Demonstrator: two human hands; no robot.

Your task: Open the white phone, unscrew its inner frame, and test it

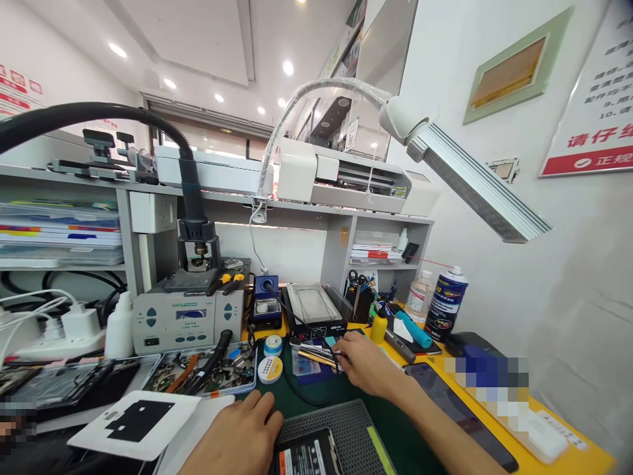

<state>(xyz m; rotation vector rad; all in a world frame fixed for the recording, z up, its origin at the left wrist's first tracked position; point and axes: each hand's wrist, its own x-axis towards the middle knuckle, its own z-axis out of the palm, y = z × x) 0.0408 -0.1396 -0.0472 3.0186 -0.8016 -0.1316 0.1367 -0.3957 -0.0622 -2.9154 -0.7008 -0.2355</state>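
Observation:
My left hand (240, 429) rests low in the view with loosely bent, slightly parted fingers and nothing visible in them. Beside it lies a phone with its battery (309, 456) exposed, on a grey perforated pad (341, 419). Reaching forward, my right hand (368, 366) has its fingers bent together at the ends of several slim tools (316, 356). Its fingertips are partly hidden, so what they pinch cannot be made out. Under the tools is a small blue tray (311, 378). A dark cable (301, 396) curves past them on the green mat.
Two round tins (270, 370) stand beside a tray of small parts (212, 369). Behind are a soldering station (185, 316) and a flat heating plate (316, 310). A yellow bottle (378, 326), a spray can (446, 303) and a dark phone (459, 412) lie to the right.

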